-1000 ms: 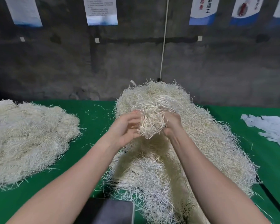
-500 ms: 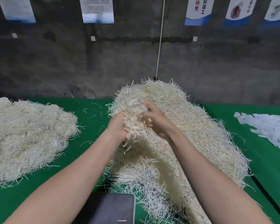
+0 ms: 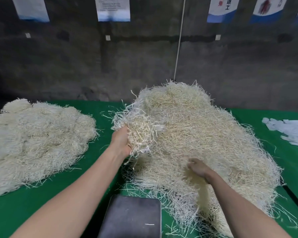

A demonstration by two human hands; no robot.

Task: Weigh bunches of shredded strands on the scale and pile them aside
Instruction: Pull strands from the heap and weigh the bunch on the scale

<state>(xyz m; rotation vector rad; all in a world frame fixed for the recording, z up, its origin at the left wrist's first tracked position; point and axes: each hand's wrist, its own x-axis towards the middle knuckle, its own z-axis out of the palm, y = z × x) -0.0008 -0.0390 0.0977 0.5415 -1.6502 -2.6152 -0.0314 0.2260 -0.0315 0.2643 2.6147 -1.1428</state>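
A big heap of pale shredded strands [image 3: 205, 133] covers the middle and right of the green table. My left hand [image 3: 120, 141] holds a bunch of strands [image 3: 139, 127] lifted above the heap's left edge, palm up. My right hand [image 3: 199, 169] rests low on the front slope of the heap, fingers bent into the strands and blurred; its grip is unclear. The dark grey scale platform [image 3: 132, 217] lies at the near edge between my forearms, with one loose strand on it. A second, flatter pile of strands [image 3: 36, 140] lies on the left.
The green tabletop [image 3: 100, 172] shows between the two piles. White paper slips [image 3: 289, 129] lie at the right edge. A dark concrete wall with hung posters [image 3: 113, 8] and a thin white cord [image 3: 179, 40] stands behind the table.
Both hands gripped one bunch above the heap. My right hand has let go and dropped to the heap's front slope, while my left hand keeps the bunch and has shifted it left.
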